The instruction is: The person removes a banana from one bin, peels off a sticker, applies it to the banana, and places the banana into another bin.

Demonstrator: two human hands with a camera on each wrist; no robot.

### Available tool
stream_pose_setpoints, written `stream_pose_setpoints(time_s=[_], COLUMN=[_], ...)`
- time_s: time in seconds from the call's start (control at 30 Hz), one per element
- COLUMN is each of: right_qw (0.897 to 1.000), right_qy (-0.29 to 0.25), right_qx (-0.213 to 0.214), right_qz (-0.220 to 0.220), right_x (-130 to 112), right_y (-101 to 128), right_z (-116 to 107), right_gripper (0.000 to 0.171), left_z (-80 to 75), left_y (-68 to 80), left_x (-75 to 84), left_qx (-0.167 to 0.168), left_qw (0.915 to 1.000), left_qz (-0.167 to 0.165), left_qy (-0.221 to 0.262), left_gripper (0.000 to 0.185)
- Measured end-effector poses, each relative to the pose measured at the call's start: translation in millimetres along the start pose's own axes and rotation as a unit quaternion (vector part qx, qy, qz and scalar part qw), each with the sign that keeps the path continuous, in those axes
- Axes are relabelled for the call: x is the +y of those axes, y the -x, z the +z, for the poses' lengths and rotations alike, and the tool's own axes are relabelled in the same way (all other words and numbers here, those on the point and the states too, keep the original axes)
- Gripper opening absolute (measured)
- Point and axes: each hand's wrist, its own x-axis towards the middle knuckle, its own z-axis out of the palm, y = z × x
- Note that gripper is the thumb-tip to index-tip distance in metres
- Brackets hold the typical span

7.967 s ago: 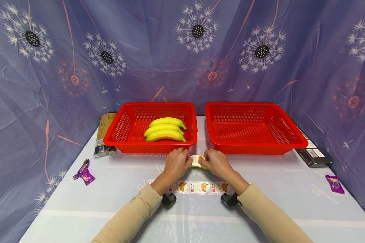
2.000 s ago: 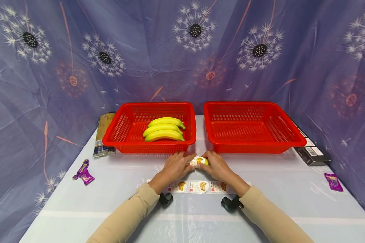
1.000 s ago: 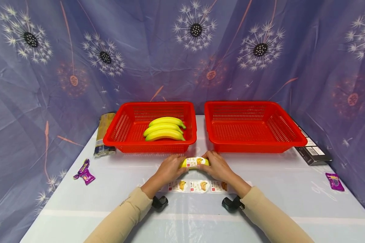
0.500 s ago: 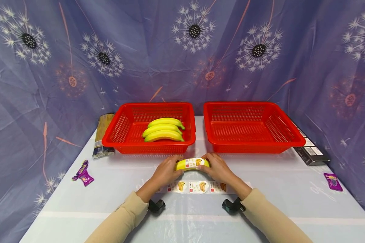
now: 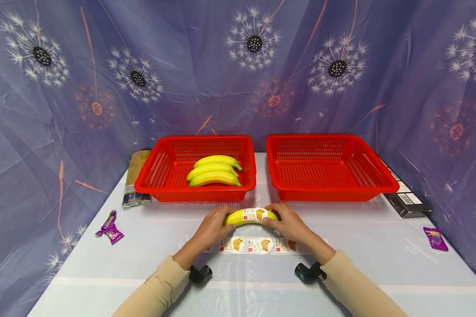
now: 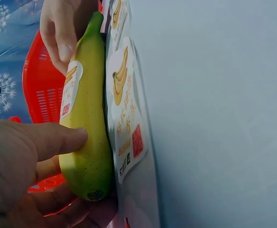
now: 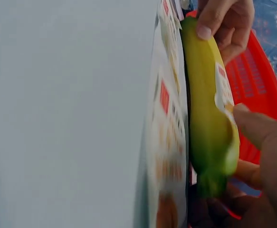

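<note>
A yellow banana lies crosswise between my two hands, just in front of the baskets. A white label with a banana picture covers its upper middle. My left hand holds the blunt left end, its thumb on the near side and fingers curling below, as the left wrist view shows. Around the stem end is my right hand, with its thumb at the label's edge. A strip of matching labels lies on the table in front of the banana.
Several bananas lie in the left red basket. The right red basket stands beside it. A noodle-like pack and purple sweets are at left; a black box and purple packet at right.
The label, earlier between both hands' fingertips, now lies along the banana. My left hand has slid left to the banana's end, baring more peel; the right hand has shifted slightly right.
</note>
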Motion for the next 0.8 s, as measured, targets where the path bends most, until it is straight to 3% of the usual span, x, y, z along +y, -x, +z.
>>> stream_pose_setpoints(time_s=[0.13, 0.3, 0.43, 0.6, 0.73, 0.8], right_qw=[0.999, 0.994, 0.978, 0.932, 0.883, 0.853], right_qy=[-0.05, -0.083, -0.153, -0.274, -0.396, -0.464], right_qx=[0.009, 0.059, 0.106, 0.175, 0.2, 0.195], right_qz=[0.013, 0.04, 0.094, 0.16, 0.153, 0.138], right_x=[12, 32, 47, 58, 61, 63], right_y=[10, 26, 34, 39, 41, 41], right_z=[-13, -35, -54, -78, -93, -98], right_gripper=[0.044, 0.039, 0.042, 0.044, 0.033, 0.027], left_z=[0.5, 1.0, 1.9, 3.1, 3.2, 3.2], left_y=[0.2, 1.0, 1.7, 1.8, 1.9, 1.9], left_x=[0.0, -0.4, -0.8, -1.5, -1.8, -2.0], left_qx=[0.001, 0.008, 0.008, 0.007, 0.01, 0.01], left_qw=[1.0, 0.9999, 0.9999, 0.9999, 0.9998, 0.9998], left_qz=[0.004, 0.01, 0.008, 0.008, 0.013, 0.014], left_qy=[-0.002, -0.001, -0.003, -0.006, -0.007, -0.007], left_gripper=[0.031, 0.03, 0.029, 0.03, 0.03, 0.03])
